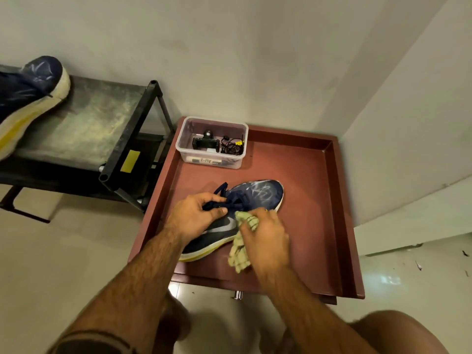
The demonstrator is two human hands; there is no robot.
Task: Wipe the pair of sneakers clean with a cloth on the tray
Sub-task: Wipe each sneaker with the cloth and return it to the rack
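A navy sneaker (258, 194) with a white and yellow sole and whitish smears on its toe lies on the reddish-brown tray (311, 190), toe pointing to the far right. My left hand (196, 215) grips the sneaker at its laces and tongue. My right hand (265, 235) presses a pale green cloth (241, 254) against the sneaker's side, near the grey swoosh. The cloth's loose end hangs down onto the tray. The second navy sneaker (28, 98) rests on top of a rack at the far left, partly cut off by the frame edge.
A clear plastic box (213, 143) with small black gadgets and cables stands in the tray's far left corner. A black metal shoe rack (102, 123) stands left of the tray. Walls close in behind and on the right. My knee (398, 333) shows at the bottom right.
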